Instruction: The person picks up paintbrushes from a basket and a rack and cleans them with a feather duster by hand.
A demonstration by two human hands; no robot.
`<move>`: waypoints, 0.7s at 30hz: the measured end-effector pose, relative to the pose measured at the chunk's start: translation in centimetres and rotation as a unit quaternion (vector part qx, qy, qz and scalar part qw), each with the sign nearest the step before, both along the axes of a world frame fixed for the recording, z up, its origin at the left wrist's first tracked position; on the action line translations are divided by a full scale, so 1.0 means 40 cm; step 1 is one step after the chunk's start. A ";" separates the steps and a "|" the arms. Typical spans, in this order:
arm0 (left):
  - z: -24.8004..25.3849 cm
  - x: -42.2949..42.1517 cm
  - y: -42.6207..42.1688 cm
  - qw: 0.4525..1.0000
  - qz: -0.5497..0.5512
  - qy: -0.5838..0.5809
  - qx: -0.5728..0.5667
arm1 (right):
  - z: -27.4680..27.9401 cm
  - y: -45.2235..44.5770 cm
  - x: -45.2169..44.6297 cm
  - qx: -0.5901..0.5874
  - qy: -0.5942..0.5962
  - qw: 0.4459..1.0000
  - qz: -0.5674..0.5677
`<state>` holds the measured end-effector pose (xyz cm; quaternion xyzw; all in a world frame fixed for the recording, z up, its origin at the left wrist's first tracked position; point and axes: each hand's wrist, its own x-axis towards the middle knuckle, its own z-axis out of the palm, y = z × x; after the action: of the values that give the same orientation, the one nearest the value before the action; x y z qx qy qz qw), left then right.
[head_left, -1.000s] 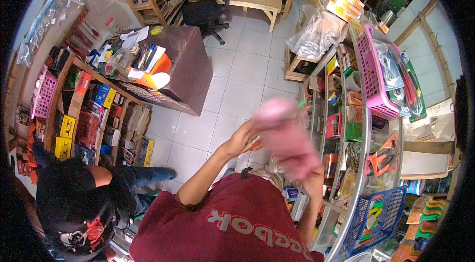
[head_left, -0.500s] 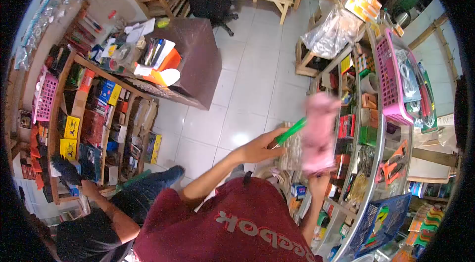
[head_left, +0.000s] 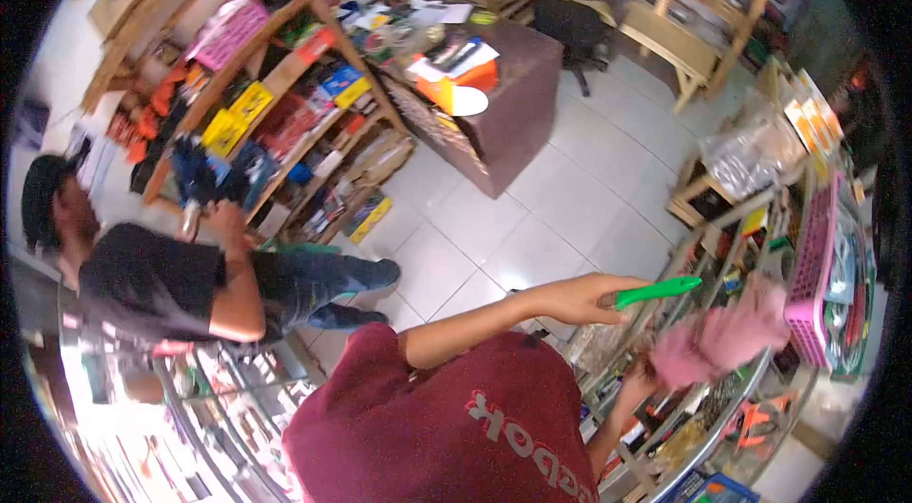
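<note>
My left hand is closed around a tool with a green handle. The handle points right, and my fingers hide its other end. My right hand grips one end of a pink cloth, which is smeared by motion. The cloth spreads over the top of the right-hand display shelf, close to the pink basket; whether it touches the shelf I cannot tell.
Another person stands at left, holding a dark duster by the wooden shelves. A brown desk with papers stands ahead on white tiles. Orange-handled tools lie at lower right.
My view has turned, so the desk and shelves sit further right. The pink cloth has swung from upright to stretched out rightward over the shelf. The green handle now points more level.
</note>
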<state>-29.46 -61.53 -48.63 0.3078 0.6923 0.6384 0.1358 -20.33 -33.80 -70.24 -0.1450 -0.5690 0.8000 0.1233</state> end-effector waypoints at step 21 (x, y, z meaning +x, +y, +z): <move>0.124 0.101 0.288 0.974 0.060 -0.183 -0.120 | 0.149 0.098 0.153 0.506 -0.085 0.856 -0.069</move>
<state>-25.44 -49.99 -43.67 0.1254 0.7444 0.6030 0.2579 -14.22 -29.89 -64.26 -0.1686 -0.8919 0.3761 0.1860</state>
